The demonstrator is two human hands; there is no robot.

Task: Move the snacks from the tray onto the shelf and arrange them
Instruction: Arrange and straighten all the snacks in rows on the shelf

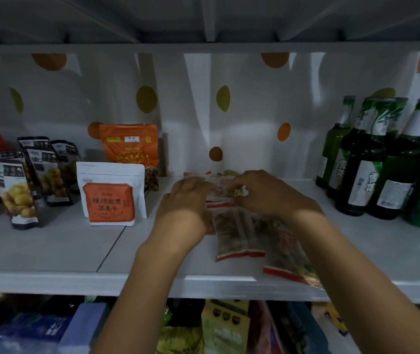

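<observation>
**A:** What sits nearest, along the bottom of the frame?

**B:** A lower tier of mixed packaged goods (225, 328), dim and blurred. Above it runs the white shelf (50, 251), its front lip crossing the lower middle.

**A:** And the snacks?

**B:** Several red-edged snack packets (239, 236) lie flat at centre, and one corner overhangs the lip at lower right. The tray is not in view, so I take these as already moved over.

**A:** The hands?

**B:** The left hand (188, 198) and right hand (262, 192) meet over the rear packet (223, 186). Their fingers are curled in narrow, pinching its edges from either side. My guess is they are squaring it into line behind the others.

**A:** Why flat?

**B:** Probably the packets are too limp to stand. The white pouch (113, 194) at centre left stands upright, with an orange bag (129, 144) behind it.

**A:** Farther off?

**B:** Dark pouches (22, 190) stand in rows at left and green bottles (372, 159) cluster at right, so the middle bay is the open spot. Behind everything hangs a white cloth (249, 111) with orange and olive dots. The light is low.
</observation>
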